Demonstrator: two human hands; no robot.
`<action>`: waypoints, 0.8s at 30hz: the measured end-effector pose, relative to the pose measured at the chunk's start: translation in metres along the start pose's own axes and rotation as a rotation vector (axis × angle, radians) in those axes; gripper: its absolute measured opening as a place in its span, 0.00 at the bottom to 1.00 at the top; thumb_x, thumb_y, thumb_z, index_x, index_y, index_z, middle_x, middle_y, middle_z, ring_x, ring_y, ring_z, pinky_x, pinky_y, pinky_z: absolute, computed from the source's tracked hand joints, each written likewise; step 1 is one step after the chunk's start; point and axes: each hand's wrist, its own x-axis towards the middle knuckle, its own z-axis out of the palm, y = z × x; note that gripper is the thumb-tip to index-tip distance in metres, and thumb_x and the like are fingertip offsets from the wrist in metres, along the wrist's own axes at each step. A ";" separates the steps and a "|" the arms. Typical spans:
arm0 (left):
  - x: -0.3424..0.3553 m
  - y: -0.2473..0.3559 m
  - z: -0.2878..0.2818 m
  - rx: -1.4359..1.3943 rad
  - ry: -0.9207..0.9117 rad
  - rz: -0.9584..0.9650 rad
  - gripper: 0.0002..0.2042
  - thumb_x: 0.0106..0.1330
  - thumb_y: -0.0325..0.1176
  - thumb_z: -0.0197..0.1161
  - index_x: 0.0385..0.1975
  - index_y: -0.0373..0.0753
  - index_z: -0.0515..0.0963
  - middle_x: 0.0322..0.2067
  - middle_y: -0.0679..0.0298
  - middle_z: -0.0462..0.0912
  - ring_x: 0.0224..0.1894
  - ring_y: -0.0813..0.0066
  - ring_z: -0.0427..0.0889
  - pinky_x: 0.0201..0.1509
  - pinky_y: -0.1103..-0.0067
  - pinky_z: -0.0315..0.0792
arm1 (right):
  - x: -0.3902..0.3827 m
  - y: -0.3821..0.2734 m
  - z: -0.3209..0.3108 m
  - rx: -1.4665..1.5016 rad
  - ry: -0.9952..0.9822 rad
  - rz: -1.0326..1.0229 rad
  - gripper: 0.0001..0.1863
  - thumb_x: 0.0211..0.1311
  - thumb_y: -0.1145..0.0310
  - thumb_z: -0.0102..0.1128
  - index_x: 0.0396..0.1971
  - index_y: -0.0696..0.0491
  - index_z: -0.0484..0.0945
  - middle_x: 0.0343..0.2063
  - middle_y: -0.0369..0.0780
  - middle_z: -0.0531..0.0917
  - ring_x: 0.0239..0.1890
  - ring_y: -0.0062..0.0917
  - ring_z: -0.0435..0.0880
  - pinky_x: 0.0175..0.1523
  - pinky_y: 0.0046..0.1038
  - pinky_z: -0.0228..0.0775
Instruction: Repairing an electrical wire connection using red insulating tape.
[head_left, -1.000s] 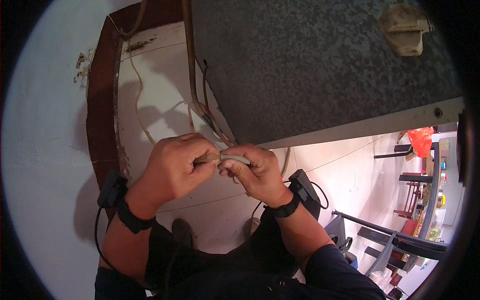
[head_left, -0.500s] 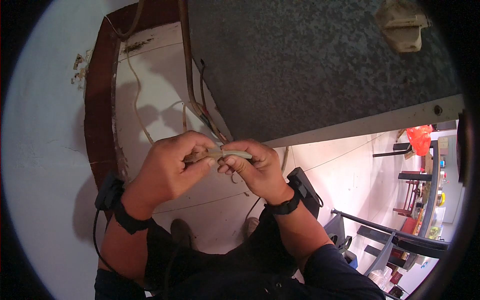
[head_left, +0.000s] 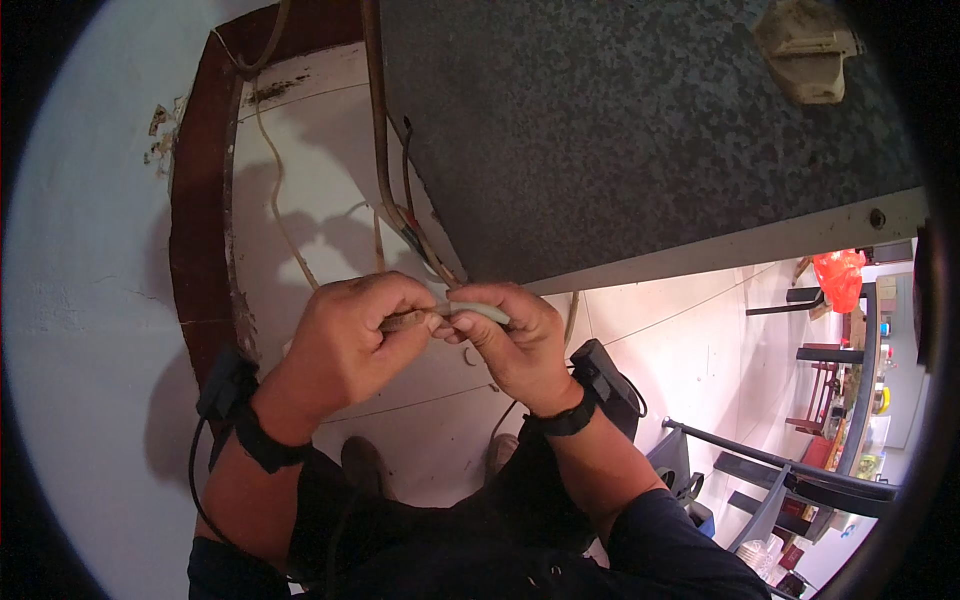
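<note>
Left hand [head_left: 340, 325] and right hand [head_left: 520, 345] are close together, both pinching tight. The left holds a thin brown tube [head_left: 403, 322], the right a pale tube [head_left: 486, 311]. Their ends seem to meet between the hands, above the floor [head_left: 420, 420]. They may be partly joined, but fingers hide the spot, so I can't tell; I'd guess it isn't finished. Past them, a long brown pipe [head_left: 377, 120] runs beside the big grey box [head_left: 620, 130].

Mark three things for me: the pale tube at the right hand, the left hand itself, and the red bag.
Pale tube [head_left: 486, 311]: head view, on the middle of its exposed length.
Left hand [head_left: 348, 325]: head view, on the back of the hand.
Red bag [head_left: 840, 279]: head view, on its visible side.
</note>
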 end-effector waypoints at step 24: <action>0.001 -0.004 -0.004 -0.001 -0.031 -0.015 0.04 0.68 0.27 0.64 0.36 0.33 0.80 0.24 0.64 0.79 0.24 0.82 0.73 0.27 0.80 0.67 | 0.006 -0.006 -0.010 -0.504 -0.017 -0.165 0.13 0.59 0.69 0.73 0.44 0.55 0.85 0.36 0.46 0.88 0.38 0.34 0.89 0.42 0.30 0.80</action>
